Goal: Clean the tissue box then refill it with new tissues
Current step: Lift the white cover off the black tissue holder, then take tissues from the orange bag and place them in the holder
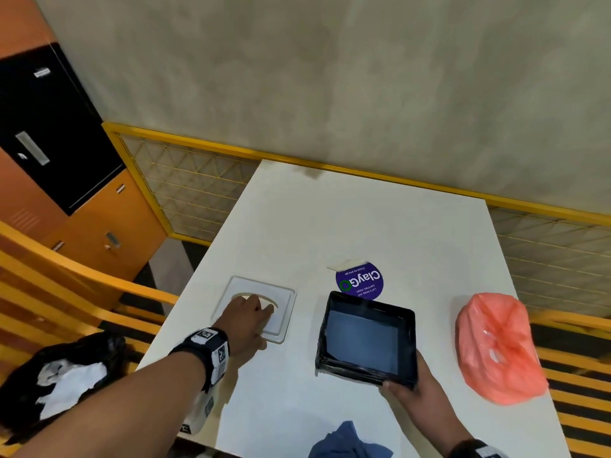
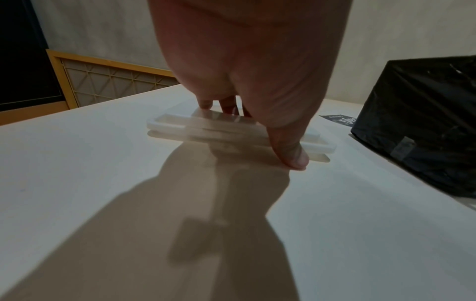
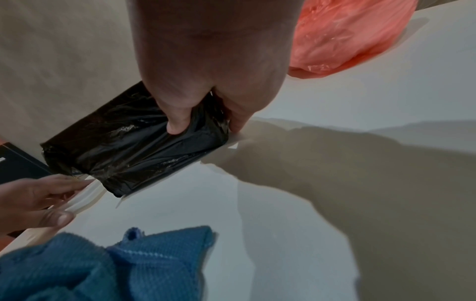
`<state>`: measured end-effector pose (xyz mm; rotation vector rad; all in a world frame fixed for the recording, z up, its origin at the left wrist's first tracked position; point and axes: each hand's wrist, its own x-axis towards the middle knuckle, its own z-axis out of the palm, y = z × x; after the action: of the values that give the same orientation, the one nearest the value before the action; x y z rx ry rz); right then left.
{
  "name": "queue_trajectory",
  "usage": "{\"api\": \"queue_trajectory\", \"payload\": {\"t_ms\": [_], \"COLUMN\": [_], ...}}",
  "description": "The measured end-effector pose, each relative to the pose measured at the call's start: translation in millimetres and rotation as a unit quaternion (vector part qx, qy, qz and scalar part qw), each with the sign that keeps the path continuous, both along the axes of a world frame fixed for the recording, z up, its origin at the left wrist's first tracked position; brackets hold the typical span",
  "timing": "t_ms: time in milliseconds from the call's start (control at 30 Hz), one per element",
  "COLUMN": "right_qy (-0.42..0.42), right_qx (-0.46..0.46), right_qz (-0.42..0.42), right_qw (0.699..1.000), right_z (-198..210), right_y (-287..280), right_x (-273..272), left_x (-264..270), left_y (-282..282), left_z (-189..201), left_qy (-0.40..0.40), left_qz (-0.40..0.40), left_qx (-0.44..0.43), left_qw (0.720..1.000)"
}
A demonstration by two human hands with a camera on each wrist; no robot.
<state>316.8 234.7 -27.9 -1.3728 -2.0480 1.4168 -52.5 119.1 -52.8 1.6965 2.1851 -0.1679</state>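
Right hand (image 1: pixel 411 390) is gripping the near right corner of the box (image 1: pixel 365 338), thumb on one wall and fingers curled round the adjoining side, as the right wrist view shows. Box is black, wrapped in glossy film, sitting on the table (image 1: pixel 380 223) near the front edge, tilted with its open top facing the camera; the inside is showing only a flat grey bottom, no tissues visible in it. Left hand (image 1: pixel 246 320) is lying on the white lid (image 1: pixel 282 304), which is sitting flat on the table left of the box, apart from it. Its fingers (image 2: pixel 226 104) are dipping, held together, into the lid's oval opening, and the thumb (image 2: pixel 289 150) is pressing at the near rim; whether the lid is lifting, cannot tell. Pink bag (image 1: pixel 497 347) is lying right of the box, bunched shut, contents not visible. Blue cloth (image 1: pixel 350 442) is lying crumpled at the near edge. Black bag (image 1: pixel 62 375) is sitting off the table to the left, open, with white crumpled paper showing inside. Purple round sticker (image 1: pixel 360 281) is lying just behind the box.
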Motion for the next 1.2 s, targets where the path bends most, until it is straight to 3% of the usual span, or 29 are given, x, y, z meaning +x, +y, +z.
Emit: {"api": "queue_trajectory", "payload": {"t_ms": [200, 267, 367, 567, 733, 867, 967, 1067, 1200], "right_qy": [0.006, -0.006, -0.004, 0.02, -0.017, -0.191, -0.314, -0.366, -0.351], "right_qx": [-0.009, -0.053, -0.085, 0.01, 0.131, 0.216, 0.118, 0.021, 0.066], "right_qz": [0.038, 0.048, 0.038, -0.164, -0.253, -0.319, -0.316, -0.267, -0.261], "right_qw": [0.999, 0.997, 0.996, 0.986, 0.958, 0.903, 0.887, 0.891, 0.897], "right_z": [6, 14, 34, 71, 59, 49, 38, 25, 21], "right_y": [0, 1, 9, 45, 79, 103, 113, 116, 118], "right_x": [4, 10, 26, 44, 52, 69, 78, 82, 79], "left_x": [-1, 3, 19, 93, 168, 217, 242, 252, 241], "left_y": [-5, -8, -4, 46, 104, 135, 145, 145, 138], "left_z": [-6, -5, 2, 49, 83, 93, 95, 93, 90], "left_qy": [-0.013, -0.07, -0.142, -0.203, -0.275, -0.339, -0.35, -0.347, -0.342], "left_qz": [-0.008, 0.026, 0.09, 0.02, -0.047, -0.068, -0.069, -0.071, -0.06], "left_qx": [0.03, 0.106, 0.232, 0.336, 0.29, 0.229, 0.199, 0.186, 0.188], "left_qw": [0.999, 0.992, 0.958, 0.92, 0.916, 0.91, 0.913, 0.916, 0.919]}}
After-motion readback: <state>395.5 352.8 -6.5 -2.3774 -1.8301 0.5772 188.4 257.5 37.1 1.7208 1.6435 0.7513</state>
